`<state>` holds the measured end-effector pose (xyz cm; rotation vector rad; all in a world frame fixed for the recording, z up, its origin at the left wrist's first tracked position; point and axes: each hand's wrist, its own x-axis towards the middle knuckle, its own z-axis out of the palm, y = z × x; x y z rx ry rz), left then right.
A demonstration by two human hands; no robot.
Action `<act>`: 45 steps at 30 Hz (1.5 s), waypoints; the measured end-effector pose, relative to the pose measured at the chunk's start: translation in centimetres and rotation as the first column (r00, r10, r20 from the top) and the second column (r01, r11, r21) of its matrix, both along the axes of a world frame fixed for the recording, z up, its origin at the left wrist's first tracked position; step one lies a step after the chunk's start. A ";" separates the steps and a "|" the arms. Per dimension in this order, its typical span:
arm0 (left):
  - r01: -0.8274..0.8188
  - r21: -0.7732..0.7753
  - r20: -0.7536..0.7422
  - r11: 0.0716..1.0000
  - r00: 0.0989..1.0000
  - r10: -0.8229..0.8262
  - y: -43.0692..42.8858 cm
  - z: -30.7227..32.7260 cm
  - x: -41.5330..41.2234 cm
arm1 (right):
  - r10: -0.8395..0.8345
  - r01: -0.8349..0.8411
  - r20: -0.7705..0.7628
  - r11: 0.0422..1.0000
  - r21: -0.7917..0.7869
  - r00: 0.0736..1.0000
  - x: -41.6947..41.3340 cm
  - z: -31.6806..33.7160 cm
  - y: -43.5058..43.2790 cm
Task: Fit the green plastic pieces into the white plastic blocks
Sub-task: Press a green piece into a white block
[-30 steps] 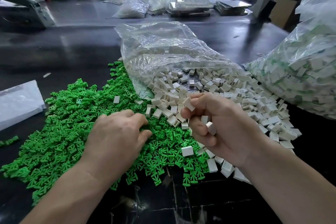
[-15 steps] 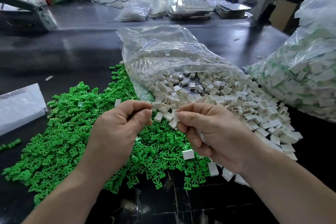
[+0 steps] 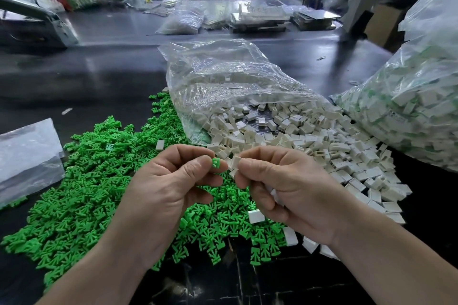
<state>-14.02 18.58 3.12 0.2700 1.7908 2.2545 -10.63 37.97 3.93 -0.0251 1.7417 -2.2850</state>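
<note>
My left hand (image 3: 171,186) pinches one green plastic piece (image 3: 216,162) between thumb and forefinger, raised above the table. My right hand (image 3: 285,188) pinches a white plastic block (image 3: 235,161) right beside it; the two parts almost touch. More white blocks sit tucked in my right palm. A heap of green pieces (image 3: 81,190) covers the table to the left and under my hands. Loose white blocks (image 3: 322,148) spill from an open clear bag (image 3: 223,82) behind my hands.
A large full bag of blocks (image 3: 409,111) stands at the right. A flat clear plastic bag (image 3: 27,156) lies at the left edge. The dark table (image 3: 99,77) stretches back to trays, bags and a machine at the far side.
My left hand rose from the green heap with one green piece. My right hand turned a white block toward it, and both hands came together above the pile.
</note>
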 end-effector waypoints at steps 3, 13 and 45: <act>-0.016 0.045 0.027 0.999 1.000 0.015 0.3 -0.2 0.3 | -0.006 0.007 -0.022 0.999 0.035 1.000 0.1 0.0 -0.1; 0.042 -0.110 -0.153 0.993 0.986 -0.058 0.5 0.0 1.2 | 0.017 -0.012 -0.053 0.995 0.096 0.998 0.3 -0.1 -0.1; 0.220 0.533 0.219 0.817 0.897 -0.384 1.8 0.5 1.9 | 0.067 -0.068 -0.050 0.997 -0.026 0.997 1.0 0.9 -0.9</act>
